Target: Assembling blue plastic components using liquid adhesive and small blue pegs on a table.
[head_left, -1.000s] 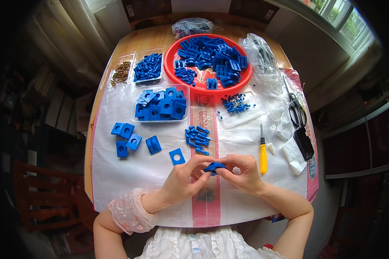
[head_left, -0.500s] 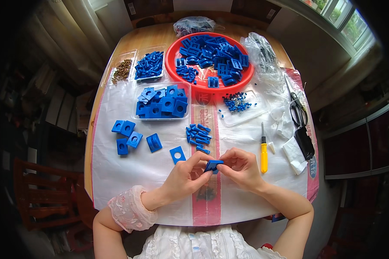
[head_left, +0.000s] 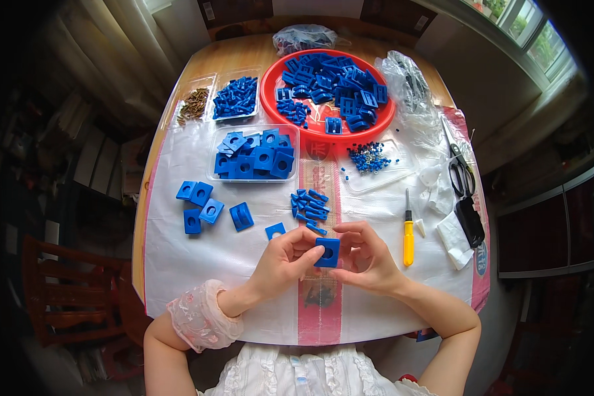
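Observation:
Above the front middle of the table, my left hand (head_left: 285, 259) pinches a square blue plastic plate with a round hole (head_left: 328, 258) by its left side. The plate's holed face is turned up. My right hand (head_left: 368, 263) is curved around the plate's right side, thumb and forefinger spread apart, the thumb close to its lower corner. Some right fingertips are partly hidden. Just beyond my left hand lies another holed blue plate (head_left: 275, 230), partly covered by it. A small pile of blue wedge-like pieces (head_left: 310, 206) lies beyond my hands.
Several blue plates (head_left: 211, 210) and a curved blue piece (head_left: 241, 216) lie left. Behind them stands a clear tub (head_left: 212, 173) of blue plates. A red basin (head_left: 265, 112) holds blue parts. Right are tiny blue beads (head_left: 368, 158), a yellow screwdriver (head_left: 408, 241) and scissors (head_left: 462, 173).
The blue plate has turned from edge-on to show its holed face. My right hand's fingers have spread from their pinch on it. The whole view has shifted slightly.

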Motion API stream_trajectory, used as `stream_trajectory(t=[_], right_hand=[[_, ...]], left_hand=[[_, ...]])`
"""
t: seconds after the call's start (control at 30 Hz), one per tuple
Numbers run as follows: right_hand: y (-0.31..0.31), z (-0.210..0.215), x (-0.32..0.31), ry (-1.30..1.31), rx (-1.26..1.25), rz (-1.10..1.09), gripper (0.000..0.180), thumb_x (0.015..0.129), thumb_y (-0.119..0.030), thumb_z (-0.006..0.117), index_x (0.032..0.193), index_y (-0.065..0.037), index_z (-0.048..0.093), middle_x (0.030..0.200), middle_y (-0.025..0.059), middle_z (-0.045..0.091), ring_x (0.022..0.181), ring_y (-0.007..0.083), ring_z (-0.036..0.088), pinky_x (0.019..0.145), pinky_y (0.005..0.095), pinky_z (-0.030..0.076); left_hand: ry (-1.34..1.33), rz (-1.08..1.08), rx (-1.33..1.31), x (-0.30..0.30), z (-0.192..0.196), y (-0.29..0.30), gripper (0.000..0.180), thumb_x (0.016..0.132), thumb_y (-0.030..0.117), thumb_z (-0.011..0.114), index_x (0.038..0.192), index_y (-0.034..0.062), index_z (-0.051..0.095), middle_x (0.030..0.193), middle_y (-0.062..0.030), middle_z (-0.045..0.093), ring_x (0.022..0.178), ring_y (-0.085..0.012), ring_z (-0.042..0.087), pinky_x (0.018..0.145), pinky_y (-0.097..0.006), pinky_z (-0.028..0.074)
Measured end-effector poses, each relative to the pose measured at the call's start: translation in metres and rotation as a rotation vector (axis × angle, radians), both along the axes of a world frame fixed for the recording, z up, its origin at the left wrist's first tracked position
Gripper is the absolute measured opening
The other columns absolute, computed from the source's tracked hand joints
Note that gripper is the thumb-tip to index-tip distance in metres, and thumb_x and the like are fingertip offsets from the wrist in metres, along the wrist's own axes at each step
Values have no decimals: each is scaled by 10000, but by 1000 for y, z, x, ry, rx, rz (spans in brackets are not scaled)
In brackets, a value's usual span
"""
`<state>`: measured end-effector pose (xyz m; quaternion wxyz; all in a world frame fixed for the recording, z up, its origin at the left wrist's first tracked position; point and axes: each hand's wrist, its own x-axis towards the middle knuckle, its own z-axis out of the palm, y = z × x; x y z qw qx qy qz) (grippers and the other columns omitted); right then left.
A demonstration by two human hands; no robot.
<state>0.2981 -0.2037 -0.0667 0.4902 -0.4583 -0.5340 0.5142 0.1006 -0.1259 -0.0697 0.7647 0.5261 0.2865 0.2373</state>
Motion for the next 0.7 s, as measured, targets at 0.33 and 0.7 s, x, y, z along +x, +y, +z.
stream_trajectory(t=[0.33,0.7], right_hand=[[0,-13,-1,-35,75,3,508,742,7,749,1190,-19,510,979,24,619,790,27,586,509,168,392],[0,-13,0,-52,105,1,487,754,-17,753,1187,-46,533,880,7,645,657,-1,511,479,164,350]], left_hand=[[-6,-85,-23,-2,1,2,138,967,145,583,1037,27,579,888,-23,679,712,-45,616,602,-198,518],[-25,-85,-4,-2,3,2,135,968,128,571,1057,27,566,918,-24,663,705,-43,598,608,-206,515]])
